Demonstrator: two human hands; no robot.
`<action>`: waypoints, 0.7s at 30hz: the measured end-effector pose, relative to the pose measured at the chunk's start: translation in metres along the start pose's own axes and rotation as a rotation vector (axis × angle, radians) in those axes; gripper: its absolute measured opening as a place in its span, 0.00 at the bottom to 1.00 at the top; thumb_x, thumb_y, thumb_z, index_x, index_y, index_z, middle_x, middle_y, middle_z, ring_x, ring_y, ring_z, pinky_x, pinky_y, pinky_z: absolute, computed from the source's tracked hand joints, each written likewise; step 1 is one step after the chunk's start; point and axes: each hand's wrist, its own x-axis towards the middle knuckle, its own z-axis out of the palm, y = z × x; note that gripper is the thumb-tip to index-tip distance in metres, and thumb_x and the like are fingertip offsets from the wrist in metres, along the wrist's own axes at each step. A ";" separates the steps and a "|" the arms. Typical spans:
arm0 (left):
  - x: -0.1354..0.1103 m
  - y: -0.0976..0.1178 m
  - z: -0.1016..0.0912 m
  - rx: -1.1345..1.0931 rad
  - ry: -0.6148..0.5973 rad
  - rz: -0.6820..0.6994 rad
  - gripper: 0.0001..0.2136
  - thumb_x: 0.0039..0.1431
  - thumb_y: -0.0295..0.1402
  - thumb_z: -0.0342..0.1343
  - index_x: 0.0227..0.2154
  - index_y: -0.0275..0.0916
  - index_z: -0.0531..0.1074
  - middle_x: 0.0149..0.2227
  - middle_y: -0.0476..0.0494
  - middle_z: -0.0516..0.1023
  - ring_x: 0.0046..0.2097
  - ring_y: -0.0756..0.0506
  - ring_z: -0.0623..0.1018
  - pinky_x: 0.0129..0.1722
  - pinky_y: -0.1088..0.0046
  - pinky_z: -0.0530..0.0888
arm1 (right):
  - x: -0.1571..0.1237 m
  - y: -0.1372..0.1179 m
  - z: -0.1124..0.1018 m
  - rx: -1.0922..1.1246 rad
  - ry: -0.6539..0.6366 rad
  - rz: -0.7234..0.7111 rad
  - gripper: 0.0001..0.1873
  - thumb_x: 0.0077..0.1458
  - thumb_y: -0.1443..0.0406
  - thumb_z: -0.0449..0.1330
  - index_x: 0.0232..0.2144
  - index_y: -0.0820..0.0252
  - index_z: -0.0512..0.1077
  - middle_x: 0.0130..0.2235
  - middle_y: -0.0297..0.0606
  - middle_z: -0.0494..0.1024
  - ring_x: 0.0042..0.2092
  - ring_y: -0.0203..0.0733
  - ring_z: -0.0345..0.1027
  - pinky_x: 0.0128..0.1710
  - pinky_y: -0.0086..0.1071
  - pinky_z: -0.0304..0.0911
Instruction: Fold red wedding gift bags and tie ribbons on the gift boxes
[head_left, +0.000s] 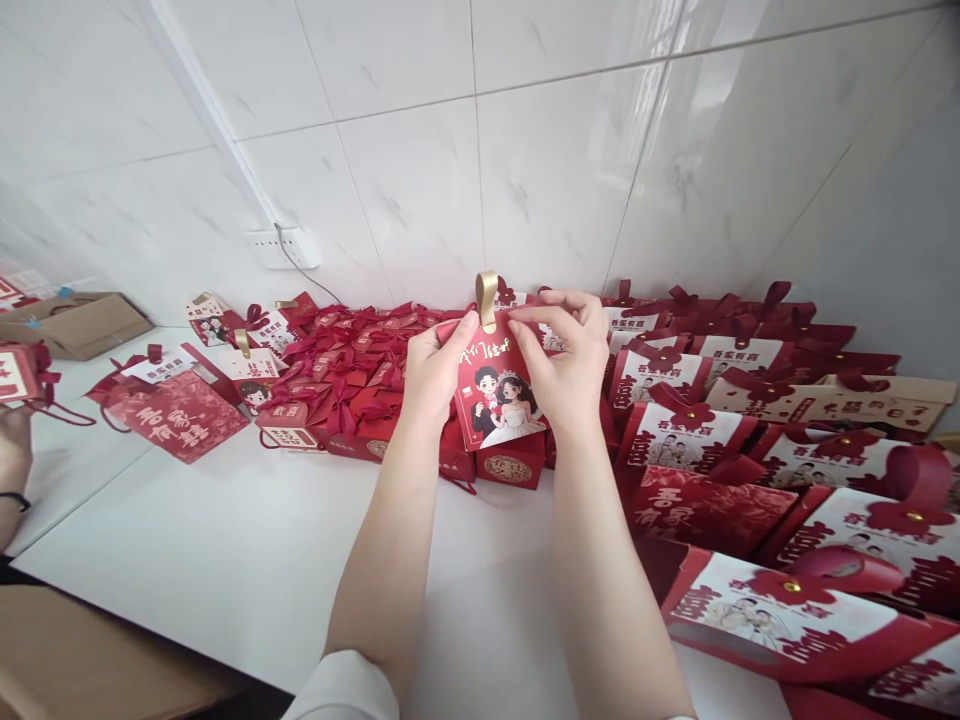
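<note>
I hold a small red gift box with a cartoon bride and groom on its front, up in the middle of the view. A gold loop handle sticks out of its top. My left hand grips the box's upper left edge, fingers closed on it. My right hand pinches the top right flap beside the gold loop. Both forearms reach up from the bottom of the view over the white tabletop.
Small red boxes with ribbon bows are heaped behind the held box. Flat red and white gift bags are stacked at the right. A red bag lies at the left, a cardboard box beyond it. Another person's hand shows at the left edge.
</note>
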 end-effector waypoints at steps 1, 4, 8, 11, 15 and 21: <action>0.000 0.001 0.001 -0.002 0.002 0.005 0.16 0.53 0.48 0.67 0.33 0.39 0.82 0.30 0.44 0.83 0.32 0.43 0.82 0.33 0.68 0.79 | 0.000 0.000 0.001 0.025 -0.018 0.010 0.02 0.59 0.61 0.65 0.36 0.49 0.78 0.49 0.40 0.75 0.56 0.51 0.68 0.61 0.53 0.60; -0.003 0.003 0.002 0.033 -0.027 0.027 0.16 0.54 0.48 0.67 0.32 0.39 0.81 0.30 0.44 0.82 0.31 0.44 0.81 0.33 0.68 0.78 | 0.000 0.001 0.003 0.226 -0.029 0.188 0.10 0.58 0.59 0.65 0.41 0.52 0.73 0.49 0.40 0.76 0.54 0.49 0.71 0.57 0.49 0.65; -0.005 0.005 0.003 0.123 -0.061 0.078 0.16 0.54 0.48 0.67 0.30 0.39 0.81 0.29 0.46 0.81 0.30 0.46 0.79 0.31 0.71 0.76 | -0.001 0.002 0.002 0.529 -0.205 0.559 0.21 0.53 0.50 0.68 0.42 0.54 0.70 0.43 0.39 0.79 0.42 0.46 0.75 0.43 0.42 0.73; -0.004 0.002 0.004 0.144 -0.051 0.113 0.15 0.54 0.47 0.67 0.29 0.40 0.79 0.27 0.48 0.79 0.30 0.48 0.78 0.30 0.73 0.75 | -0.001 0.002 -0.002 0.589 -0.345 0.637 0.21 0.53 0.46 0.66 0.36 0.55 0.73 0.35 0.37 0.79 0.38 0.45 0.75 0.38 0.39 0.72; -0.001 -0.004 0.005 0.103 -0.078 0.088 0.14 0.53 0.45 0.68 0.30 0.40 0.78 0.30 0.47 0.80 0.32 0.47 0.79 0.33 0.73 0.76 | 0.000 0.000 -0.005 0.524 -0.292 0.586 0.18 0.54 0.48 0.66 0.32 0.55 0.72 0.32 0.33 0.77 0.34 0.41 0.71 0.36 0.36 0.70; -0.002 -0.005 0.006 0.053 -0.084 0.014 0.13 0.49 0.43 0.71 0.30 0.39 0.80 0.30 0.46 0.82 0.32 0.46 0.80 0.33 0.71 0.78 | 0.002 -0.003 -0.008 0.525 -0.322 0.551 0.15 0.56 0.51 0.66 0.32 0.55 0.72 0.32 0.32 0.76 0.33 0.39 0.71 0.34 0.34 0.69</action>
